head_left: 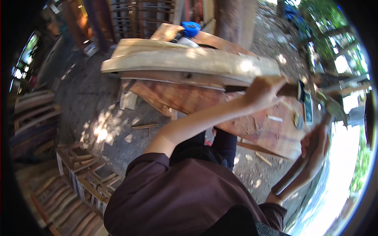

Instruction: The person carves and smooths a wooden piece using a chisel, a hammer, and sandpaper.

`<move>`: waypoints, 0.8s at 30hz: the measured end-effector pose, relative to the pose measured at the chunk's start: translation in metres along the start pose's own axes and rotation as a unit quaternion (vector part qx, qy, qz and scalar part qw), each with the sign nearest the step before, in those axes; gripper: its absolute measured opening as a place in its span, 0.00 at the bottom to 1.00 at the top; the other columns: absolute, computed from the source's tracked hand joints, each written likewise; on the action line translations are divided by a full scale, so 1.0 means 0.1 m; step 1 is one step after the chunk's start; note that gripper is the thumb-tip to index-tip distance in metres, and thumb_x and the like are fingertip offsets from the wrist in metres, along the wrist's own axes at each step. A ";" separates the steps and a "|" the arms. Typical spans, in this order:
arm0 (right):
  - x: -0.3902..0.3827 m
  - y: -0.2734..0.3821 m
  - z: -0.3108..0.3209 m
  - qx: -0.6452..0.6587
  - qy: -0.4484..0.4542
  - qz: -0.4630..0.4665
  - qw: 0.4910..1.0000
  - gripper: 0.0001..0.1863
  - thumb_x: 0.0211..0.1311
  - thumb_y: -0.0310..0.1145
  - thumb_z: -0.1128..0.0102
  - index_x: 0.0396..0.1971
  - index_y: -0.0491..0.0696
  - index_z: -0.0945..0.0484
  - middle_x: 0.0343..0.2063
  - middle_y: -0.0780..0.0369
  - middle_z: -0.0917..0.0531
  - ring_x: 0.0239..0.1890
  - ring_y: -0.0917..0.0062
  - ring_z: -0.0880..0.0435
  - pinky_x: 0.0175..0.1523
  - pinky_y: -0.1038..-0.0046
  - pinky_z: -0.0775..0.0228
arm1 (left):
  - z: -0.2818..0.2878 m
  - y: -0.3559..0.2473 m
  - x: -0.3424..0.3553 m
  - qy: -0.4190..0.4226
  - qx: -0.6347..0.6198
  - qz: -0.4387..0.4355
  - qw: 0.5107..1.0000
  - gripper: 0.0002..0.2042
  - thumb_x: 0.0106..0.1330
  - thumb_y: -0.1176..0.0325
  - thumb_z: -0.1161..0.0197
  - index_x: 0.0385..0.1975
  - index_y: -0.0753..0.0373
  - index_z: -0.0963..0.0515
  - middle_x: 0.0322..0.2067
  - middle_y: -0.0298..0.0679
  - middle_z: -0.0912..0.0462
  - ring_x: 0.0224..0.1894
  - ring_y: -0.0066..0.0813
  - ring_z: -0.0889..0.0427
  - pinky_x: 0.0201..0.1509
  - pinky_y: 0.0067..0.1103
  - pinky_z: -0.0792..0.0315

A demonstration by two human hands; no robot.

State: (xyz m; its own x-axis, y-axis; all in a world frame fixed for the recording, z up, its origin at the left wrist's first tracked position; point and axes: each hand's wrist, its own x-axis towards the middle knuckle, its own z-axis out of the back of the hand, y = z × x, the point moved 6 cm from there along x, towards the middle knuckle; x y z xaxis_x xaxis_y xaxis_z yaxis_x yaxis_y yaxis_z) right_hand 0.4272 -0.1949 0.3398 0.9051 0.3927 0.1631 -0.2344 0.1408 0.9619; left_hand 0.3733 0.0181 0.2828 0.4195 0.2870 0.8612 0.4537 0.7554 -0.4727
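Note:
My left hand (267,88) is closed round a chisel (292,90) with a wooden handle and a dark band at its butt end. The chisel's dark blade points left, along the lower edge of a thick, pale, curved timber piece (189,61). Whether the blade tip touches the wood I cannot tell. Off to the right, my right hand (316,145) grips the long wooden handle of a hammer (332,107). Its head is raised to the right of the chisel's butt, apart from it. The timber lies across a reddish-brown wooden worktop (260,129).
A blue container (190,29) stands behind the timber. On the worktop's right lie a teal-faced rectangular object (308,108), a small pale strip (274,118) and wood chips. Wooden frames (84,169) and stacked curved slats (65,208) stand at the lower left.

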 end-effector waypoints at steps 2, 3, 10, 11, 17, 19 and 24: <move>0.09 -0.24 0.03 0.055 -0.034 -0.063 0.996 0.19 0.71 0.46 0.55 0.29 0.45 0.31 0.11 0.66 0.36 0.07 0.84 0.39 0.09 0.84 0.50 | 0.01 0.00 0.00 0.013 0.003 0.024 1.000 0.17 0.44 0.68 0.29 0.31 0.63 0.29 0.24 0.45 0.23 0.28 0.46 0.21 0.31 0.32 0.28; 0.05 -0.33 0.04 0.093 -0.027 -0.034 0.995 0.19 0.71 0.46 0.55 0.29 0.45 0.31 0.10 0.66 0.36 0.07 0.85 0.39 0.09 0.84 0.50 | -0.02 0.02 -0.02 0.034 -0.008 0.052 0.998 0.17 0.46 0.67 0.29 0.33 0.63 0.27 0.26 0.45 0.22 0.32 0.48 0.20 0.33 0.32 0.28; -0.13 -1.05 -0.49 0.210 0.093 -0.081 0.970 0.20 0.71 0.48 0.57 0.32 0.44 0.32 0.11 0.64 0.36 0.07 0.83 0.40 0.08 0.84 0.51 | 0.12 -0.04 -0.05 -0.040 -0.053 0.027 0.997 0.13 0.43 0.72 0.31 0.22 0.62 0.31 0.19 0.41 0.24 0.20 0.39 0.21 0.25 0.30 0.28; -0.11 -1.19 -0.54 0.252 0.098 -0.114 0.956 0.21 0.71 0.49 0.58 0.32 0.44 0.32 0.11 0.64 0.36 0.06 0.83 0.41 0.07 0.83 0.52 | 0.14 -0.07 -0.07 -0.049 -0.048 0.011 0.998 0.12 0.43 0.72 0.31 0.22 0.61 0.31 0.18 0.40 0.24 0.19 0.37 0.21 0.24 0.30 0.28; 0.77 -1.23 -1.16 0.318 0.171 -0.150 0.920 0.22 0.71 0.51 0.60 0.33 0.45 0.32 0.10 0.63 0.35 0.04 0.79 0.42 0.07 0.80 0.50 | 0.23 -0.17 -0.03 -0.049 -0.051 -0.004 0.997 0.13 0.45 0.72 0.31 0.24 0.60 0.31 0.18 0.39 0.25 0.20 0.38 0.21 0.24 0.29 0.30; 0.87 -1.25 -1.29 0.343 0.194 -0.164 0.904 0.22 0.71 0.52 0.62 0.33 0.46 0.32 0.10 0.62 0.35 0.03 0.77 0.42 0.07 0.78 0.50 | 0.24 -0.15 -0.04 -0.026 -0.075 0.031 0.996 0.12 0.45 0.72 0.31 0.24 0.61 0.30 0.18 0.39 0.25 0.20 0.39 0.22 0.24 0.29 0.31; 0.30 -2.21 -0.61 0.403 0.240 -0.193 0.862 0.23 0.72 0.54 0.64 0.33 0.47 0.32 0.09 0.61 0.34 0.01 0.74 0.43 0.06 0.75 0.49 | 0.28 -0.18 -0.04 -0.032 -0.075 0.030 0.996 0.12 0.46 0.72 0.31 0.25 0.61 0.30 0.17 0.38 0.26 0.20 0.39 0.22 0.23 0.29 0.33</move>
State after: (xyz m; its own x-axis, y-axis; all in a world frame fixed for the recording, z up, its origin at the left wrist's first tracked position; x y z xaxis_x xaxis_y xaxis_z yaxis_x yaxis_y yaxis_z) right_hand 0.4845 -0.1585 0.1184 0.5633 0.8164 -0.1272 0.5495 -0.2552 0.7956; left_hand 0.3410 0.0201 0.2926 0.4011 0.3697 0.8381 0.5429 0.6410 -0.5426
